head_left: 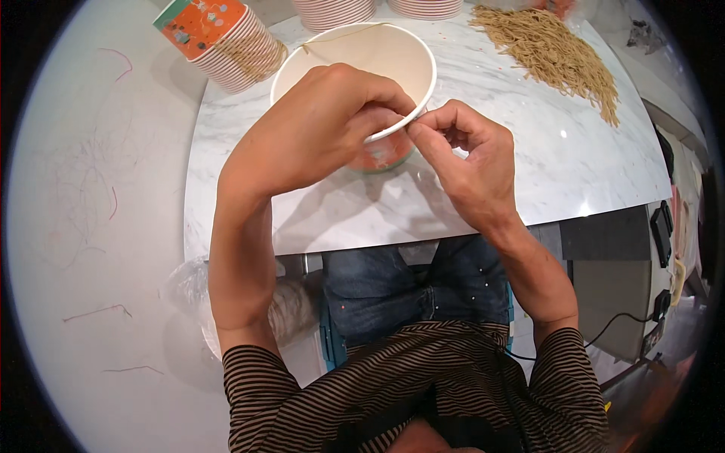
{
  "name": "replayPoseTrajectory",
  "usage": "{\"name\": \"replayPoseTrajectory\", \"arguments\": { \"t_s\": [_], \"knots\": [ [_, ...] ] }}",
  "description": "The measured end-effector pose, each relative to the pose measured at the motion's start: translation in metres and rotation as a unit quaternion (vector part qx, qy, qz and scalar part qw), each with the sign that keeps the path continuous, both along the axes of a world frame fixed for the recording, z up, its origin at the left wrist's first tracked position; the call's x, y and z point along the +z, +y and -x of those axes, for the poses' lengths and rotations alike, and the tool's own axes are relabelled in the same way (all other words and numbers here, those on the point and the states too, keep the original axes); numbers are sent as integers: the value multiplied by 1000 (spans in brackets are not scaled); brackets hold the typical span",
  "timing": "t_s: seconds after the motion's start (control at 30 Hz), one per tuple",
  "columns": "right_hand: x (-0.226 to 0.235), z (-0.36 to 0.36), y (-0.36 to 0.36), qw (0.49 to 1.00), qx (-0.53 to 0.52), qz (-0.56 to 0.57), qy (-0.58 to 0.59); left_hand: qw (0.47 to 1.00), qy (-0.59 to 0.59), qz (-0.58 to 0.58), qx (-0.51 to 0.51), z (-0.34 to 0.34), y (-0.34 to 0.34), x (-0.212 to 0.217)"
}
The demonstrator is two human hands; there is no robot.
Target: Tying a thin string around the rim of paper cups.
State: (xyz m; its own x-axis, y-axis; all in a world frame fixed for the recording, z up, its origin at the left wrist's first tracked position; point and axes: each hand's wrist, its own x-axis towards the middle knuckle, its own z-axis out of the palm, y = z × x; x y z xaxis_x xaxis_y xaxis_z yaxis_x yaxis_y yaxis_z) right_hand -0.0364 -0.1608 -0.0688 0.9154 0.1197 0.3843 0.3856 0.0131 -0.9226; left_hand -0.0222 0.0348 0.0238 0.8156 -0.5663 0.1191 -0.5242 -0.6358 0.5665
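Observation:
A large paper tub with a cream inside, a white rim and an orange and green outside stands tilted on the marble-patterned table. Along its far rim runs a thin tan cord. My left hand reaches over the tub's mouth, its fingers curled at the near right rim and partly hidden. Just outside that same spot, my right hand pinches thumb and forefinger together against the rim. Whatever lies between those fingertips is too small to make out.
A leaning stack of orange paper tubs with tan cords on it stands at the far left. More stacked tubs are at the back. Loose tan cords lie heaped at the far right. A clear plastic bag hangs below the table's left side.

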Motion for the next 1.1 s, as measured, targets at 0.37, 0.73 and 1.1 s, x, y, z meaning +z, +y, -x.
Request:
{"name": "replayPoseTrajectory", "arguments": {
  "t_s": [0.37,0.73,1.1],
  "knots": [
    [5,-1,-8,997,55,27,35,998,-32,-22,46,0,1,1],
    [6,-20,-27,989,85,111,-41,949,52,304,64,10,-2,-9],
    [12,-13,-20,994,41,49,-92,929,103,342,94,15,-9,-6]
  ]
}}
